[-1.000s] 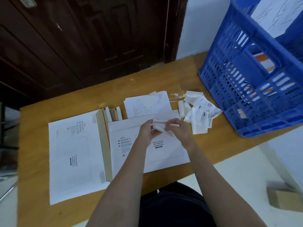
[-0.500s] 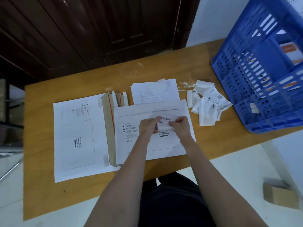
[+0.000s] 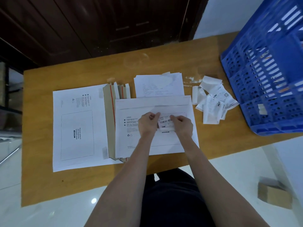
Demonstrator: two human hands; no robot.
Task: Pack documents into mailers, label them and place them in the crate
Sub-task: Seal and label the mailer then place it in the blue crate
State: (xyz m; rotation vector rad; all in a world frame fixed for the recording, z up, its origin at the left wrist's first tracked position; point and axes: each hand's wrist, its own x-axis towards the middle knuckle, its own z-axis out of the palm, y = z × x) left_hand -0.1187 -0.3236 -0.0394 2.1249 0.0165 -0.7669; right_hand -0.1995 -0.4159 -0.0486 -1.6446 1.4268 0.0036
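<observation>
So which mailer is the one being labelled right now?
Start at the blue crate on the wooden table. Left of the paper scraps lies a white mailer. Unlike the mailer further left, both hands hold a barcode label over it.

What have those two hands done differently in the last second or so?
Both hands, left and right, have brought the barcode label down from just above the mailer onto its printed box, still pinching it at each side. The label now shows flatter, barcode up. The mailer stack, papers, backing scraps and crate stayed as they were.
</observation>
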